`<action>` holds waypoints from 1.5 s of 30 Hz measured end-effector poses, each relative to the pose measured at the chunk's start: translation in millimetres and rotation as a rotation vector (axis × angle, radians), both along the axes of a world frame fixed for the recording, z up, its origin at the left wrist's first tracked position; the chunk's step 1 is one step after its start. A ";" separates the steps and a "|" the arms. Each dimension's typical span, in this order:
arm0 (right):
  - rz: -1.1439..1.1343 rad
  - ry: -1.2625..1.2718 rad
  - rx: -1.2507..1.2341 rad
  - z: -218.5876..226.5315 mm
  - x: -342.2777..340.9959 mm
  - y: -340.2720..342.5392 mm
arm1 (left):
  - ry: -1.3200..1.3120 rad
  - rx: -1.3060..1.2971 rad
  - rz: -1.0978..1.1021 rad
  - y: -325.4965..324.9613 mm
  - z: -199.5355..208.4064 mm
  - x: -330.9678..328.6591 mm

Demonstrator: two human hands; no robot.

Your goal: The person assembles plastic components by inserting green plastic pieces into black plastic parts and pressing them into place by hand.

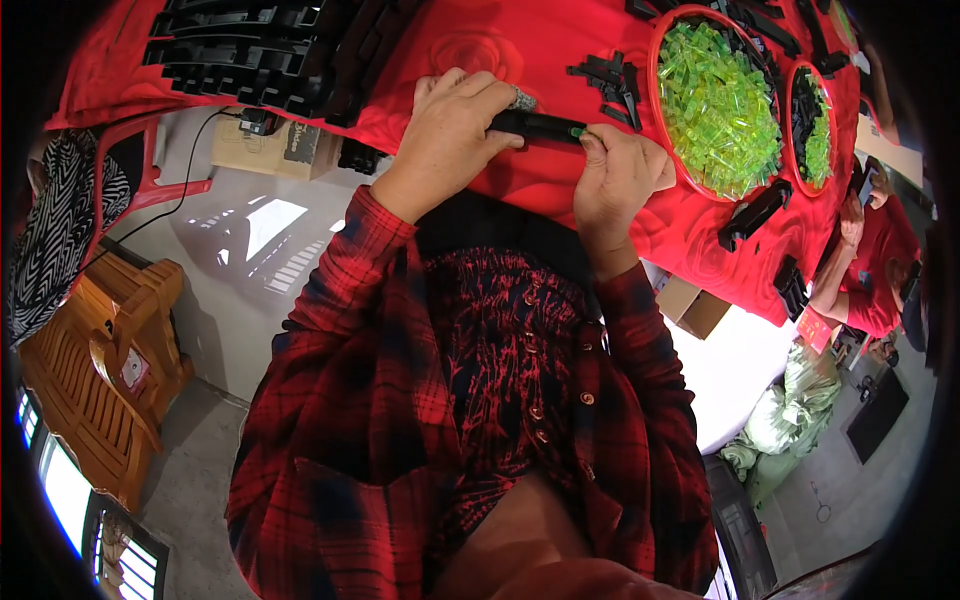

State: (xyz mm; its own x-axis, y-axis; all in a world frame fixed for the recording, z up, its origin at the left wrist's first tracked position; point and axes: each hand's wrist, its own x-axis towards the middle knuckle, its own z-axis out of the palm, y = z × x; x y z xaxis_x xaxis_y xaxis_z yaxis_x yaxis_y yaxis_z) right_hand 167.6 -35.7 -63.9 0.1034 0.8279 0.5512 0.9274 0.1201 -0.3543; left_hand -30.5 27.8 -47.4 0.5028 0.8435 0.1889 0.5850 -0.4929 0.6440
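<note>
Over the front edge of the red-covered table, both my hands hold a long black plastic part (540, 126) level between them. My left hand (452, 130) closes round its left end, fingers over the top and thumb along the near side. At its right end, my right hand (620, 175) pinches with thumb and fingers, where a small green piece (577, 132) shows. Whether that piece sits in the black part cannot be made out. Behind them lie several loose black parts (607, 85). To the right, translucent yellow-green pieces (715, 105) fill a large red basin (654, 85).
A smaller red bowl (790, 135) holds black and green pieces. Black parts (755, 215) lie by the right table edge. Long black parts (245, 50) are stacked at far left. A person in red (880, 265) works at right. A wooden chair (95, 380) stands at left.
</note>
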 end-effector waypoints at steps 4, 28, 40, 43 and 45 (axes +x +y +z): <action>0.004 -0.033 0.007 -1.4 0.1 1.0 | -0.003 -0.003 0.007 0.0 -1.1 0.1; 0.044 -0.098 0.012 2.7 0.9 0.7 | -0.052 -0.099 0.010 -1.2 0.9 2.5; 0.019 -0.084 0.025 -0.3 -3.6 8.1 | -0.027 -0.106 0.011 2.1 1.4 2.7; 0.041 -0.065 0.004 -1.7 -3.1 9.1 | -0.023 -0.117 0.019 2.7 -0.9 2.4; 0.021 -0.058 0.012 -1.2 -5.9 10.2 | -0.010 -0.124 0.030 2.0 -2.0 2.6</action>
